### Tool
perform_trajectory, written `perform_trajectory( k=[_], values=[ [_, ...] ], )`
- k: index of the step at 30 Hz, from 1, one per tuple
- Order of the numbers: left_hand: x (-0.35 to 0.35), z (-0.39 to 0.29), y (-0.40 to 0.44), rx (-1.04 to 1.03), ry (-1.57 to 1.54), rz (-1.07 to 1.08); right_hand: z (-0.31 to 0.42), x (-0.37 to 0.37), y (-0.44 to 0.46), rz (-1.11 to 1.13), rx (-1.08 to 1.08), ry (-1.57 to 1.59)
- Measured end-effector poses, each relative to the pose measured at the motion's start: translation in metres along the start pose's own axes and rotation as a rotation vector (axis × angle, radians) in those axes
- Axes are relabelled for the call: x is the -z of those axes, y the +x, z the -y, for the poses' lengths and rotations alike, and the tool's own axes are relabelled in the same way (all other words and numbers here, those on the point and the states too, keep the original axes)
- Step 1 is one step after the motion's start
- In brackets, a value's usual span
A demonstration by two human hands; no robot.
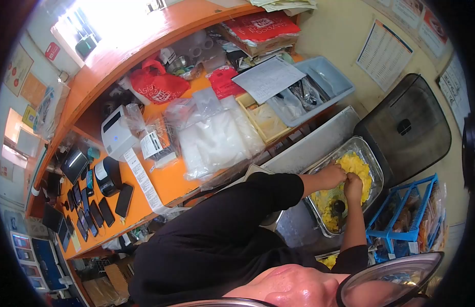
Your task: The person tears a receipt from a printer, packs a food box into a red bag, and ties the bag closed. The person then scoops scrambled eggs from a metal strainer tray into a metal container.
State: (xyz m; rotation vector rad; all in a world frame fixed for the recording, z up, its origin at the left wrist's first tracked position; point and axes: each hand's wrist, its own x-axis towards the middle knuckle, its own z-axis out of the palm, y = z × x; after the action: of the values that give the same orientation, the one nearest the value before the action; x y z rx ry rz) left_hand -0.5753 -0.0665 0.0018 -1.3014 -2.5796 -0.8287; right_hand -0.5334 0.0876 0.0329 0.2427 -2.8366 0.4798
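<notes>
Both of my hands meet over the upper part of a rectangular metal tray (379, 171) that holds soft, lumpy yellow food (356, 162). My left hand (330, 177) has its fingers curled closed. My right hand (353, 186) touches or nearly touches it, its fingers pinched together. What sits between the fingers, if anything, is hidden. Nearer to me in the tray stands a small dark round thing (338, 206), perhaps a ladle's bowl. Beside the tray, a dark see-through lid (407, 120) leans open against the wall.
A blue wire rack (403, 217) with packets stands to the right. On the orange counter (172, 185) at left are plastic bags (212, 140), a white printer (116, 134), a black receipt printer (108, 176) and several phones. A grey-blue bin (327, 84) and a wooden box (265, 123) sit further back.
</notes>
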Motion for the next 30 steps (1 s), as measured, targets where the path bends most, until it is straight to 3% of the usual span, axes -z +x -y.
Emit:
perform_trajectory(
  k=[5,8,10,12,13,14,17,19,21,24,30],
  values=[
    [0.008,0.021,0.01,0.004,-0.369,0.002,-0.003,0.002,0.022,0.081,-0.3,-0.189],
    [0.016,0.044,0.004,0.018,-0.513,0.144,-0.078,-0.014,0.018,-0.138,-0.459,-0.228],
    [0.034,0.061,-0.004,0.085,-0.589,0.173,-0.088,0.024,0.01,-0.1,-0.558,-0.127],
    [0.049,0.058,-0.012,0.196,-0.728,0.097,-0.089,0.03,0.024,0.003,-0.524,-0.072],
    [0.049,0.056,-0.019,0.172,-0.706,0.085,-0.086,0.031,0.027,0.054,-0.511,-0.047],
    [0.053,0.055,-0.022,0.14,-0.668,0.069,-0.08,0.03,0.028,-0.002,-0.377,0.217],
    [0.063,0.051,-0.028,0.029,-0.449,-0.008,-0.061,0.023,0.038,0.109,-0.291,0.3],
    [0.073,0.042,-0.037,0.073,-0.273,0.111,-0.006,0.051,0.036,0.201,-0.328,0.209],
    [0.082,0.035,-0.042,0.179,-0.227,0.199,-0.033,0.029,0.036,0.386,-0.176,0.104],
    [0.119,0.021,-0.052,0.108,-0.137,0.321,0.031,0.055,0.041,0.625,-0.172,-0.244],
    [0.092,0.035,-0.059,0.036,-0.085,0.253,0.055,0.014,0.061,0.203,-0.14,-0.6]
  ],
)
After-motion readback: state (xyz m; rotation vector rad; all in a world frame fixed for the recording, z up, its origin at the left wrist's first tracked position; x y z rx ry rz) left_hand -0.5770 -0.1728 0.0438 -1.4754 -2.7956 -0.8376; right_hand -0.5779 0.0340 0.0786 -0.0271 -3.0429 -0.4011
